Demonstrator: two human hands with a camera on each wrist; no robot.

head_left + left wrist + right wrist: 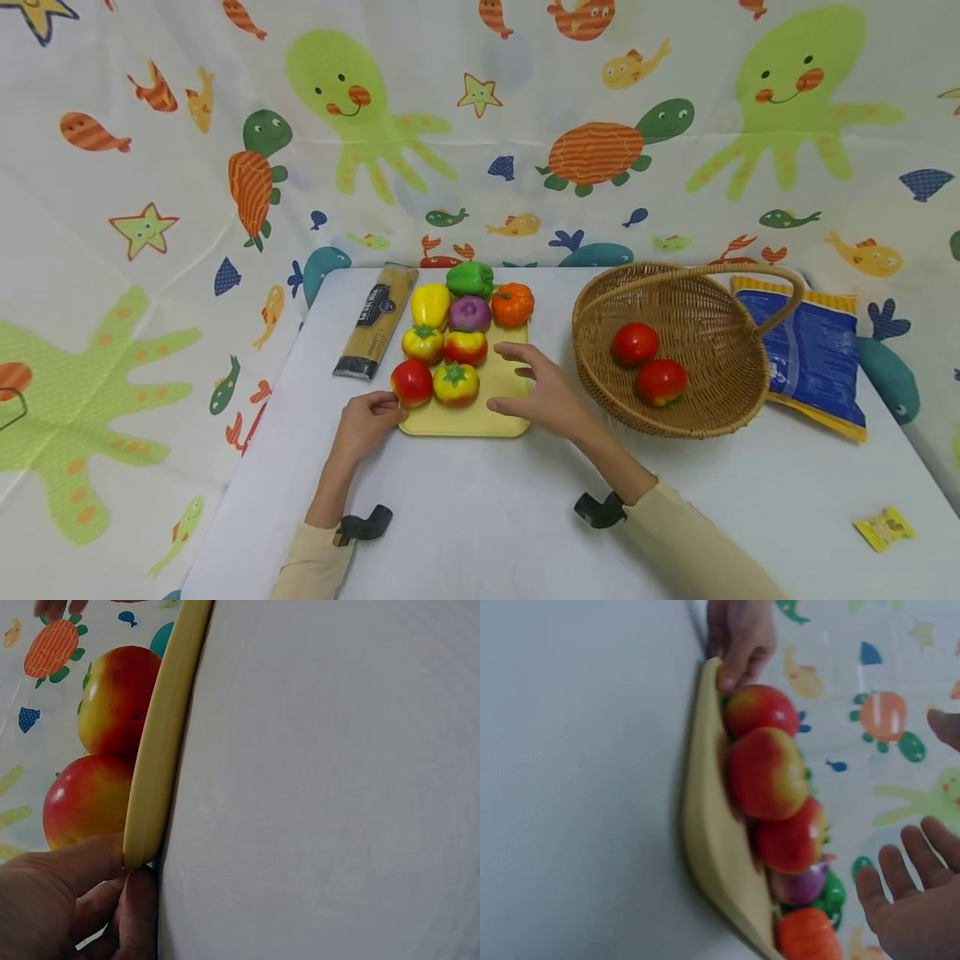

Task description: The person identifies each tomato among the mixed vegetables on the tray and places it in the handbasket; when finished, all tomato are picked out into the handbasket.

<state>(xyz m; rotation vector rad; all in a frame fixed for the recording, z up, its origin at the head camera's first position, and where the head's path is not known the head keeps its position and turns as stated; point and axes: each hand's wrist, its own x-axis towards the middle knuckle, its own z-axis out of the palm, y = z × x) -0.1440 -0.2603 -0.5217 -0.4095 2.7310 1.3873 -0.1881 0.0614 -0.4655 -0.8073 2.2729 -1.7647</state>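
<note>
A yellow tray [480, 423] lies on the white table, bearing red-and-yellow tomato-like fruits [457, 384], a yellow bell pepper [431, 306], a green pepper [470, 279], a purple onion [469, 314] and an orange pumpkin [513, 305]. At the tray's near left corner, my left hand [366, 427] pinches the rim, thumb on top and fingers below, as the left wrist view shows. One red fruit [90, 802] sits close to that thumb. My right hand [546, 393] hovers over the tray's right side with spread fingers [900, 874], holding nothing.
A wicker basket [720, 387] with two red tomatoes [662, 382] stands to the right. Behind it lies a blue bag [821, 358]. A pasta packet [377, 321] lies left of the tray. A small yellow wrapper [884, 528] is at the front right.
</note>
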